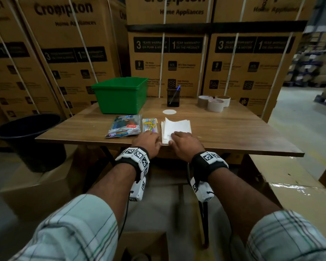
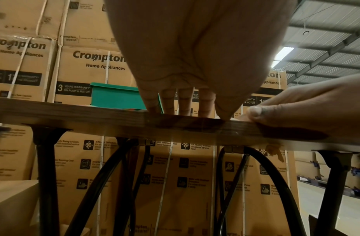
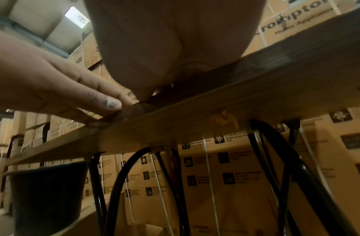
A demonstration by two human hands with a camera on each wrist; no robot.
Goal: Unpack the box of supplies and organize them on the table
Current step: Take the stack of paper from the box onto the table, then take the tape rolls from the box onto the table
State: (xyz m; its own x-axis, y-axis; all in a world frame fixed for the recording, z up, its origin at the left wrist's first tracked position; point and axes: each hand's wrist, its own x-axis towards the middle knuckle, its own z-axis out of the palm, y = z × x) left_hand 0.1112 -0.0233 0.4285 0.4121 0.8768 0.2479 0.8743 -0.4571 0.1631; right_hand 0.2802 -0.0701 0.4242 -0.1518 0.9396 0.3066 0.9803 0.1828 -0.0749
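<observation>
A stack of white paper sheets (image 1: 177,126) lies near the front edge of the wooden table (image 1: 233,132). My right hand (image 1: 183,141) rests on its near part, fingers laid over the sheets and thumb at the near left corner. My left hand (image 1: 148,140) sits just left of the stack with straight fingers (image 2: 184,102) touching the tabletop, beside a slim packet of coloured pens (image 1: 149,124). A larger plastic pen packet (image 1: 125,127) lies further left. The green bin (image 1: 120,98) stands behind them; its inside is hidden.
At the back stand a dark pen holder (image 1: 173,97) with one blue pen, three tape rolls (image 1: 213,103) and a white disc (image 1: 169,111). A black bucket (image 1: 26,132) stands on a carton at left. Cardboard cartons (image 1: 290,185) lie low right; tall boxes wall the back.
</observation>
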